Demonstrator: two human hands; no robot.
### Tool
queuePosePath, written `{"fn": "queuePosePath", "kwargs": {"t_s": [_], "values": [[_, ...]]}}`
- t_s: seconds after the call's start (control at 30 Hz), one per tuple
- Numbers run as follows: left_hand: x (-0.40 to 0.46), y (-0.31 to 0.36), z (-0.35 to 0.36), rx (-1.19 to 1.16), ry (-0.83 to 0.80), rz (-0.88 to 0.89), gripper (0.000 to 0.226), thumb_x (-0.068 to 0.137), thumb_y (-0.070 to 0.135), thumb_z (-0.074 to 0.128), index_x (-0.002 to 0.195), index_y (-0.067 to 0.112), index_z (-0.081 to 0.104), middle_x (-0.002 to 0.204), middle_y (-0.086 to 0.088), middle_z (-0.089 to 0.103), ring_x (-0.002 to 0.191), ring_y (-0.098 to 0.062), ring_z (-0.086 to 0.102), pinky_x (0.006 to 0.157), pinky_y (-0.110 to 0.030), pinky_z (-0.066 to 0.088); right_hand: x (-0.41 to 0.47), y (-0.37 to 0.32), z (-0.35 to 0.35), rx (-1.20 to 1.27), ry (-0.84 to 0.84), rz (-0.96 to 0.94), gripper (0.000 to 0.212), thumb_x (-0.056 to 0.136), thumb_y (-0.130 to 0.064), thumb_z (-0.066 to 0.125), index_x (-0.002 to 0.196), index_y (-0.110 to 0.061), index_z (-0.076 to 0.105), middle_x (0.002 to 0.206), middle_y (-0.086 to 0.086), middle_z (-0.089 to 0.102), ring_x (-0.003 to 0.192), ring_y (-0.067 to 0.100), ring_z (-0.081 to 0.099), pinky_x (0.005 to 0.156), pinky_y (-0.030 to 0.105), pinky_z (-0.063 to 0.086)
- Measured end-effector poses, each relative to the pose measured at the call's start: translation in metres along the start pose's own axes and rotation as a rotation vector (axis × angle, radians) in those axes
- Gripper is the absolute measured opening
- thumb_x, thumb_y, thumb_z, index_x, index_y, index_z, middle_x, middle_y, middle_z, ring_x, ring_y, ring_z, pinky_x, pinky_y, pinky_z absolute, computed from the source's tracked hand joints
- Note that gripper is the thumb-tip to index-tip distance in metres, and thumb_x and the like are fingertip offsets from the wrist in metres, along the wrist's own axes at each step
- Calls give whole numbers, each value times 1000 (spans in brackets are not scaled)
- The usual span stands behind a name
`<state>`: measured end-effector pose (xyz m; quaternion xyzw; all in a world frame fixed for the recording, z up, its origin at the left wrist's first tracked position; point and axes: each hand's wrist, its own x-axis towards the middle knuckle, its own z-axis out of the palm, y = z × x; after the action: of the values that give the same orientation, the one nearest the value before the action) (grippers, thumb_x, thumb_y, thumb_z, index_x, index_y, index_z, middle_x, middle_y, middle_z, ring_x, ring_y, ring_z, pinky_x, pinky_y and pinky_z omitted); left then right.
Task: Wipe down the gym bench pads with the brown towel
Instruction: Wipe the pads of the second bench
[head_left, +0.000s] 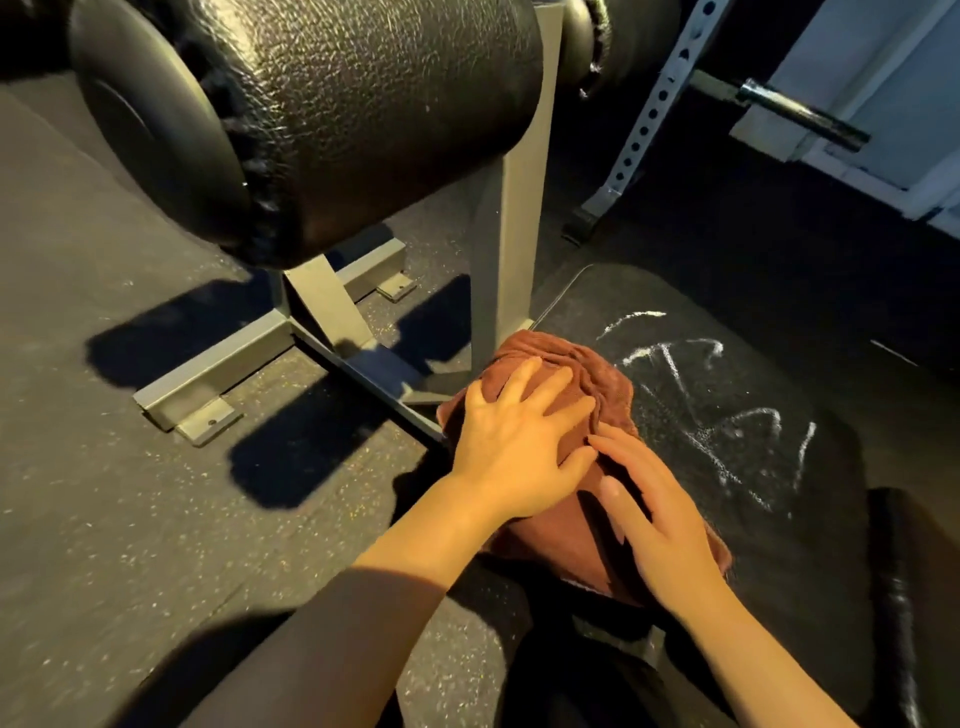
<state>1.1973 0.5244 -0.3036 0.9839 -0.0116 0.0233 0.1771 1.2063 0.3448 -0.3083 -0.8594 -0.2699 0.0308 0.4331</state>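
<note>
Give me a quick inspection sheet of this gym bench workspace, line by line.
Surface: flat black bench pad, white chalky streaks on it.
Job's things: brown towel bunched on the pad's left end; roller pad above, on a grey frame.
Clutter: nothing seen.
Hands: left hand and right hand both flat on the towel, fingers spread.
Cables: nothing seen.
Surroundings: speckled rubber floor, perforated white upright, bar end.

1 head camera looks steeply down, close above the bench pad.
</note>
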Motion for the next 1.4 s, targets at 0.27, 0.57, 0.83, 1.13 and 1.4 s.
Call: {"fn": "queuePosePath", "kwargs": {"t_s": [0.27,0.57,0.83,1.13,1.4], "values": [[49,-25,-17,81,-174,214,57,98,67,28,152,51,22,166,14,6,153,-16,-4,117,-56,20,15,-5,5,84,42,110,50,87,-62,43,134,-44,46,139,-29,49,132,-4,43,108,22,34],[31,-15,-12,126,-124,99,60,98,68,19,154,50,10,166,15,-3,153,-12,-6,119,-53,16,21,-10,2,128,80,183,40,91,-46,44,131,-41,46,133,-31,47,123,-16,43,99,4,31],[-31,8,14,63,171,28,65,89,65,21,145,41,45,159,5,35,149,-24,27,114,-69,16,-6,-13,-14,88,111,273,36,105,-22,39,139,-30,49,140,-17,49,125,-6,42,97,2,27],[-70,73,61,181,409,19,50,96,48,39,138,29,59,147,-3,53,140,-35,42,113,-63,22,-84,25,-50,-384,-65,2,52,102,-42,28,151,-30,34,148,-26,24,134,-17,10,102,-5,2],[-51,153,90,123,292,96,48,94,50,43,133,33,63,144,5,56,136,-28,47,110,-52,27,-114,76,-98,-547,195,8,47,96,-31,37,131,-15,63,131,-1,64,121,14,58,93,26,47]]}}
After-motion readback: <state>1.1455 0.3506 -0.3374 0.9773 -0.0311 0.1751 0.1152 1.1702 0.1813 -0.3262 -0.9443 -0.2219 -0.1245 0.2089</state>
